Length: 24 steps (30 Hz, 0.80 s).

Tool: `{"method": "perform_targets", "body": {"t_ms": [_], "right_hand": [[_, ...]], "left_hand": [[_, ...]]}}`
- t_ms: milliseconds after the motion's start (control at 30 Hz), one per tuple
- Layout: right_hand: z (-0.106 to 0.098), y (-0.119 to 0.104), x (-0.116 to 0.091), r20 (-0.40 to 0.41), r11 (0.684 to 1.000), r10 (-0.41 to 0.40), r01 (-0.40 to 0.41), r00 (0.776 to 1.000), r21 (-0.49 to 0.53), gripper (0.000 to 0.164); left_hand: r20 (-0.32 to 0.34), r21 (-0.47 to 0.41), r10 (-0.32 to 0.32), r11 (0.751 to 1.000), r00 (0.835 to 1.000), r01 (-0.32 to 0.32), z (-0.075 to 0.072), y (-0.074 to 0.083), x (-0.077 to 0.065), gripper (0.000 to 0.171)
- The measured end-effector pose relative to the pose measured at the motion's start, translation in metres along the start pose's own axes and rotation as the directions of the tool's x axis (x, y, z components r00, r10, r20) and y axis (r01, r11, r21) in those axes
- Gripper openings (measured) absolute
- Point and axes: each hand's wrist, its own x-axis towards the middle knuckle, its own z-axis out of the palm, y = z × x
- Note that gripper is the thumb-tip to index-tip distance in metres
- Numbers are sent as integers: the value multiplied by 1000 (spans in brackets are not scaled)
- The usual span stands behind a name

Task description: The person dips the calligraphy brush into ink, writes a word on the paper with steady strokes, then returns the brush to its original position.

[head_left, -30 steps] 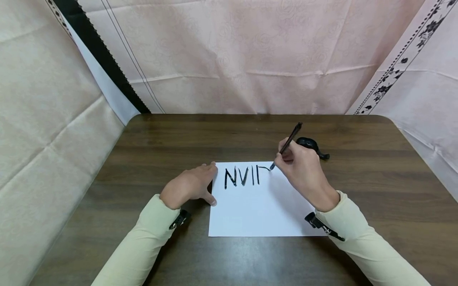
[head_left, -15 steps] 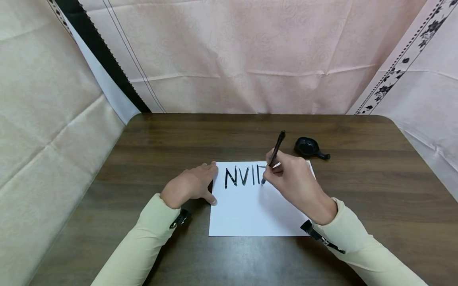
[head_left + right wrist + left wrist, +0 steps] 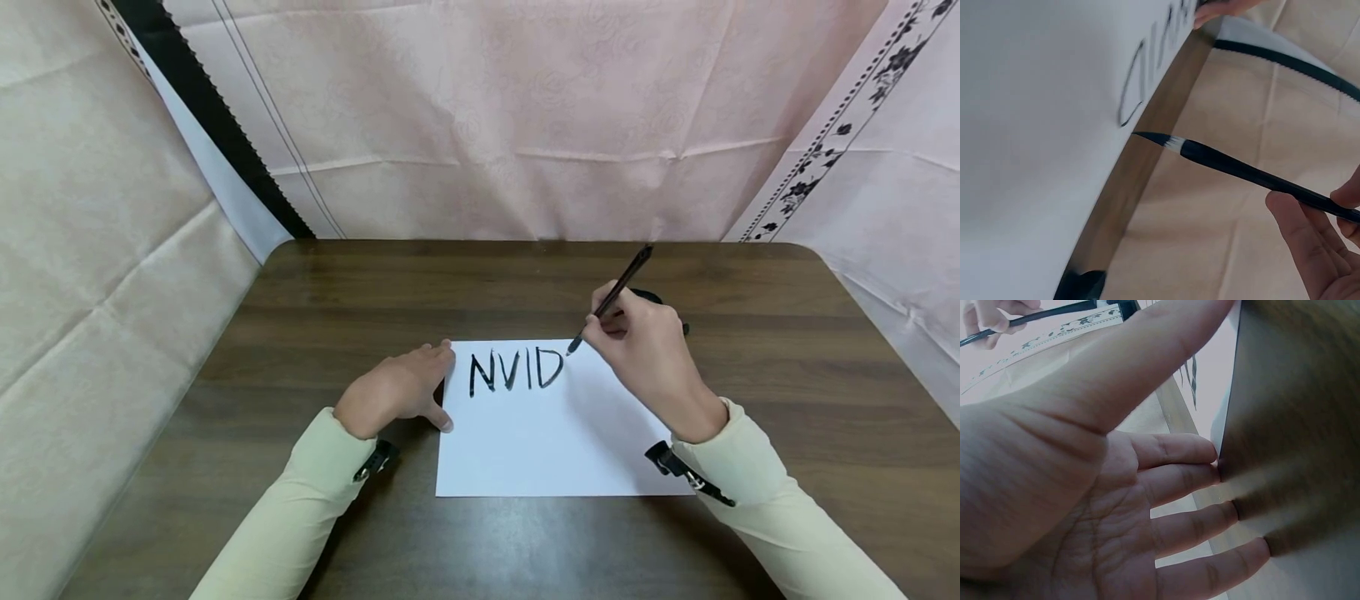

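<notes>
A sheet of white paper point(image 3: 525, 454) lies on the table, with the black brushed letters NVID point(image 3: 550, 368) along its upper part. My left hand point(image 3: 397, 387) rests at the paper's left edge, thumb and fingers spread and fingertips down. In the left wrist view, the fingertips point(image 3: 1254, 547) press on the wood beside the sheet. My right hand point(image 3: 648, 358) pinches a black ink brush point(image 3: 628, 275) slantwise, its tip just right of the D near the top edge. The right wrist view shows the dark pointed bristles point(image 3: 1152, 137) close over the paper.
A small black dish with a handle point(image 3: 647, 295) stands behind the right hand, mostly hidden by it. The brown wooden table point(image 3: 360, 292) ends at a far edge, with pale patterned cloth point(image 3: 487, 125) hanging beyond it and at both sides.
The right hand has moved the brush down and left, then back up and right. The D's curve has gone from a short top stroke to a closed letter. The left hand has stayed still.
</notes>
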Motion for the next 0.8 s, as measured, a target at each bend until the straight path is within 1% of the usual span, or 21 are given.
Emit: {"method": "perform_targets", "body": {"t_ms": [133, 300, 600, 800], "right_hand": [[3, 10, 3, -32, 1000, -14, 14, 999, -17, 12], [5, 17, 4, -52, 1000, -13, 12, 999, -13, 12], [7, 21, 4, -63, 1000, -11, 11, 998, -7, 12], [9, 22, 5, -49, 1000, -13, 13, 999, 3, 11]], "left_hand": [[2, 2, 3, 1000, 1000, -3, 1, -1, 0, 109], [4, 3, 14, 1000, 1000, -14, 1, -2, 0, 108], [6, 7, 20, 1000, 1000, -20, 1, -2, 1, 108], [6, 6, 18, 1000, 1000, -18, 1, -2, 1, 108]]}}
